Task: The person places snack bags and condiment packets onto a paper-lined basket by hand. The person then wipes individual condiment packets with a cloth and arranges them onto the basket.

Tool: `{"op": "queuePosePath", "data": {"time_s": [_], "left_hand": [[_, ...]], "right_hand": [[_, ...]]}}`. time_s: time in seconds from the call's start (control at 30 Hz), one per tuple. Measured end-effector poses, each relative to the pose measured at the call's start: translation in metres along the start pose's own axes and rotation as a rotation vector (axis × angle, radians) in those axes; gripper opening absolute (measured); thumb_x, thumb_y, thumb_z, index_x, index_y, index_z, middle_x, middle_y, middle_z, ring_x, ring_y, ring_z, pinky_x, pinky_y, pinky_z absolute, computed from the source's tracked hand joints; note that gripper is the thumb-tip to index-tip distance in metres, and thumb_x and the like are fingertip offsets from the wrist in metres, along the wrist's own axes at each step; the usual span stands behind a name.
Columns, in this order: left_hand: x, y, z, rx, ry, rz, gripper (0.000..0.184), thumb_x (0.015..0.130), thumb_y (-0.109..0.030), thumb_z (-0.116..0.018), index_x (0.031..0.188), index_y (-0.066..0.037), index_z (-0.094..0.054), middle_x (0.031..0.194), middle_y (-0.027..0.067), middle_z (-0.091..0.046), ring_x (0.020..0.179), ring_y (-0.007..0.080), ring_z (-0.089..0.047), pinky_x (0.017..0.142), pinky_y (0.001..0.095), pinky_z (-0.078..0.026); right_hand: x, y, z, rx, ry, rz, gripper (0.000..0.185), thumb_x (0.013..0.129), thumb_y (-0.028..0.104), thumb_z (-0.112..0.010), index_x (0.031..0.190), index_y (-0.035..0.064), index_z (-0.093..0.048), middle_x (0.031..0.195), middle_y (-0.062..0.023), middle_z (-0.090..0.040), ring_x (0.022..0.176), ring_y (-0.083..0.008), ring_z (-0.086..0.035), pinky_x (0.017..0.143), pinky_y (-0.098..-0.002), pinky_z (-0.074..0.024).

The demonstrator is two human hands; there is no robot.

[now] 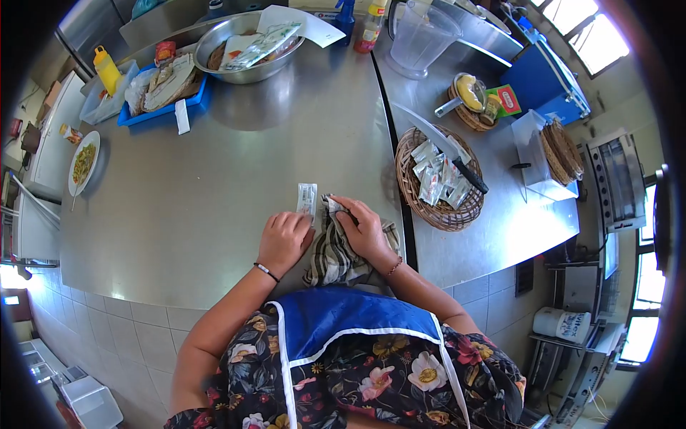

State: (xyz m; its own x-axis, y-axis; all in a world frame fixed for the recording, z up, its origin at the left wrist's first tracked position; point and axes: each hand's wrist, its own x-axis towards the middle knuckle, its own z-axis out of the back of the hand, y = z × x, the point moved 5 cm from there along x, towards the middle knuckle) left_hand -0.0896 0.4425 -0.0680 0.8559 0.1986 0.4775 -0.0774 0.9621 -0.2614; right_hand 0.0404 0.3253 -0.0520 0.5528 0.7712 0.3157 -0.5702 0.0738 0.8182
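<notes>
A striped cloth (336, 250) lies bunched at the front edge of the steel table. My right hand (363, 227) rests on its upper part, with the thumb and fingers closed on the fabric. Just left of the cloth, my left hand (284, 242) lies palm down, its fingers bent and close together near the lower end of a small white printed packet (307, 196). Whether anything is under those fingers is hidden. The packet lies flat on the steel table (236, 164).
To the right, a knife (436, 137) lies across a wicker basket (468, 214) of sachets. Behind stand a metal bowl (250, 74), a blue tray (168, 109) and a clear pitcher (421, 39). A plate of food (84, 163) sits far left.
</notes>
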Motion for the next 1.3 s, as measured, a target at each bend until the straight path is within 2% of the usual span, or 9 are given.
{"op": "queuePosePath", "data": {"time_s": [0.27, 0.5, 0.6, 0.7, 0.8, 0.93, 1.1, 1.23, 1.3], "left_hand": [[0.009, 0.011, 0.000, -0.103, -0.035, 0.179, 0.005, 0.084, -0.009, -0.064, 0.088, -0.008, -0.061, 0.087, 0.0063, -0.062, 0.078, 0.0267, -0.062, 0.071, 0.0378, -0.050], [-0.038, 0.045, -0.011, -1.352, -0.193, 1.197, 0.019, 0.097, -0.018, -0.059, 0.086, -0.002, -0.058, 0.088, 0.0094, -0.065, 0.074, 0.0126, -0.068, 0.064, 0.0277, -0.058], [-0.049, 0.052, 0.003, -1.001, 0.122, 1.179, 0.014, 0.093, -0.015, -0.063, 0.092, -0.001, -0.062, 0.091, 0.0109, -0.066, 0.077, 0.0176, -0.069, 0.065, 0.0306, -0.057], [-0.037, 0.035, 0.049, -0.274, -0.002, 0.635, 0.022, 0.087, -0.012, -0.067, 0.106, -0.001, -0.065, 0.104, 0.0125, -0.067, 0.093, 0.0257, -0.067, 0.079, 0.0375, -0.056], [-0.039, 0.020, 0.047, -0.118, -0.022, 0.257, 0.036, 0.081, -0.011, -0.068, 0.116, -0.004, -0.065, 0.116, 0.0127, -0.064, 0.111, 0.0320, -0.059, 0.096, 0.0437, -0.047], [-0.049, 0.021, 0.027, -0.128, 0.077, 0.276, 0.036, 0.084, -0.015, -0.065, 0.117, -0.003, -0.064, 0.119, 0.0149, -0.063, 0.119, 0.0333, -0.055, 0.106, 0.0474, -0.039], [-0.059, 0.029, 0.018, -0.160, 0.178, 0.265, 0.038, 0.087, -0.020, -0.061, 0.119, 0.000, -0.062, 0.124, 0.0164, -0.060, 0.125, 0.0321, -0.051, 0.109, 0.0465, -0.037], [-0.056, 0.025, 0.020, -0.114, 0.170, 0.238, 0.044, 0.089, -0.024, -0.059, 0.128, -0.001, -0.056, 0.133, 0.0147, -0.057, 0.128, 0.0298, -0.049, 0.111, 0.0447, -0.035], [-0.055, 0.028, 0.021, -0.118, 0.161, 0.250, 0.044, 0.089, -0.023, -0.059, 0.128, -0.001, -0.057, 0.133, 0.0148, -0.057, 0.128, 0.0298, -0.049, 0.110, 0.0448, -0.035]], "right_hand": [[0.002, -0.001, 0.000, 0.002, 0.003, -0.035, 0.029, 0.089, 0.005, -0.061, 0.117, 0.0013, -0.063, 0.109, -0.0174, -0.067, 0.101, -0.0333, -0.064, 0.090, -0.0372, -0.0494], [0.007, -0.009, 0.004, 0.134, -0.076, -0.151, 0.029, 0.090, 0.002, -0.058, 0.118, 0.0013, -0.064, 0.106, -0.0148, -0.069, 0.098, -0.0201, -0.065, 0.088, -0.0291, -0.0481], [0.019, 0.007, 0.002, 0.061, -0.011, -0.108, 0.028, 0.090, 0.001, -0.058, 0.117, 0.0015, -0.064, 0.108, -0.0153, -0.068, 0.099, -0.0232, -0.066, 0.089, -0.0303, -0.0481], [0.031, 0.017, -0.006, -0.001, 0.012, 0.036, 0.028, 0.088, 0.001, -0.060, 0.116, 0.0021, -0.065, 0.109, -0.0156, -0.068, 0.102, -0.0285, -0.065, 0.091, -0.0336, -0.0489], [0.042, 0.031, -0.020, -0.079, 0.033, 0.227, 0.029, 0.086, 0.001, -0.062, 0.114, 0.0017, -0.065, 0.110, -0.0161, -0.067, 0.103, -0.0329, -0.064, 0.091, -0.0377, -0.0497], [0.036, 0.040, -0.061, -0.175, 0.211, 0.502, 0.030, 0.085, 0.005, -0.063, 0.114, 0.0035, -0.066, 0.112, -0.0158, -0.067, 0.109, -0.0322, -0.062, 0.095, -0.0398, -0.0493], [0.017, 0.027, -0.093, -0.472, 0.514, 0.409, 0.042, 0.095, 0.025, -0.054, 0.135, 0.0116, -0.054, 0.138, -0.0030, -0.055, 0.136, -0.0251, -0.042, 0.114, -0.0514, -0.0248], [0.033, 0.008, -0.075, -0.590, 0.360, 0.275, 0.041, 0.094, 0.024, -0.051, 0.132, 0.0112, -0.056, 0.138, -0.0027, -0.054, 0.134, -0.0237, -0.044, 0.114, -0.0524, -0.0244], [0.032, 0.013, -0.082, -0.662, 0.419, 0.379, 0.042, 0.092, 0.022, -0.051, 0.132, 0.0100, -0.056, 0.138, -0.0034, -0.055, 0.133, -0.0250, -0.045, 0.114, -0.0521, -0.0246]]}}
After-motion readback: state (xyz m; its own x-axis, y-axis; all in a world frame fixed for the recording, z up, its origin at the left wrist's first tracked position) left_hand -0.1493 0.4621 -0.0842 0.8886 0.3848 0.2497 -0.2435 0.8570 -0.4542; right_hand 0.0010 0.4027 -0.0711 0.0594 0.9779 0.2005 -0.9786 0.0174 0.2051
